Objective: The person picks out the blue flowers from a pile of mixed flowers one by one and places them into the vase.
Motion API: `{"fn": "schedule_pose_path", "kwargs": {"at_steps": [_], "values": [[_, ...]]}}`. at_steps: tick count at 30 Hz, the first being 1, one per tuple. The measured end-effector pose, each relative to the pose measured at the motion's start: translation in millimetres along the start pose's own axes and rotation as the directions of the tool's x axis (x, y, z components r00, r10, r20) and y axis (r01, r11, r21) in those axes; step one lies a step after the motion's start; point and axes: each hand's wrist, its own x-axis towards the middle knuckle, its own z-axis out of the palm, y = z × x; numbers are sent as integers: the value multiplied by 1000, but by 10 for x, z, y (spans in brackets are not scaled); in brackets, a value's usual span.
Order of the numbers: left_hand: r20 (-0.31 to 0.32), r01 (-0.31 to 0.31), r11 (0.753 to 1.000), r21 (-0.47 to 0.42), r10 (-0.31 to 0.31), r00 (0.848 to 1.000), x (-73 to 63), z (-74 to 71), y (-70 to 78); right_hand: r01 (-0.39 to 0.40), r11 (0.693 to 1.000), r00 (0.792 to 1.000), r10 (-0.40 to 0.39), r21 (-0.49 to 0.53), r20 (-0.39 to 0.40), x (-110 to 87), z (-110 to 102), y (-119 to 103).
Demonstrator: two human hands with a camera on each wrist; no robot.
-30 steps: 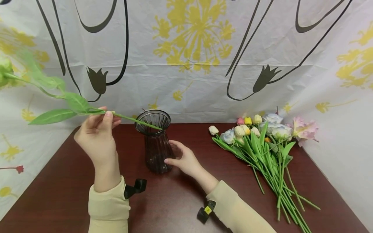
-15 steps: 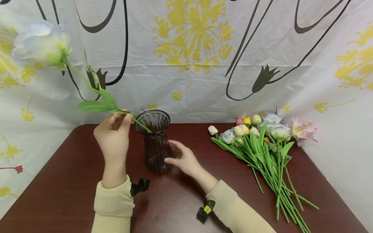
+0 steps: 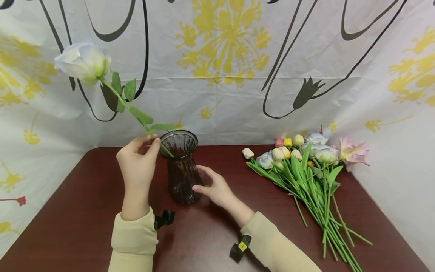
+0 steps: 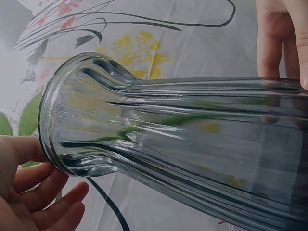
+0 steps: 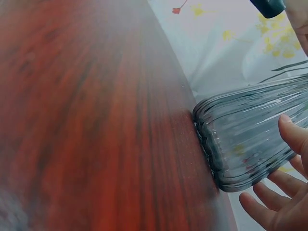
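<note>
My left hand pinches the green stem of a pale blue-white rose between thumb and fingers, just left of the vase's rim. The rose leans up to the left, its leaves above my fingers. Its lower stem passes through the mouth of the dark, ribbed glass vase and shows green through the glass in the left wrist view. The vase stands upright on the table. My right hand holds its lower right side, thumb in front and fingers round behind. In the right wrist view, that hand is beside the vase's base.
A bunch of flowers lies on the right of the dark red-brown table: tulips, pale blue roses and a pink lily, stems toward me. A white sheet with printed flowers hangs behind and at both sides.
My left hand has moved right toward the vase, and the rose has swung more upright with its bloom in view. The stem now reaches down inside the vase. The right hand has stayed put.
</note>
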Motion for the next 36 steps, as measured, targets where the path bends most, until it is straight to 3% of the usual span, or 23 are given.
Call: {"fn": "schedule_pose_path", "kwargs": {"at_steps": [14,25,36], "values": [[108,-5,998,61,-1,994,-2,-10,-32,19,1000,1000,-19,-6,-8,-7,-8,-2],[150,-82,992,91,68,986,14,-1,-43,-1,1000,1000,1,0,-8,5,-1,-5],[218,-129,981,142,96,971,12,-23,-30,-13,1000,1000,13,20,-1,3,-6,-24]]}}
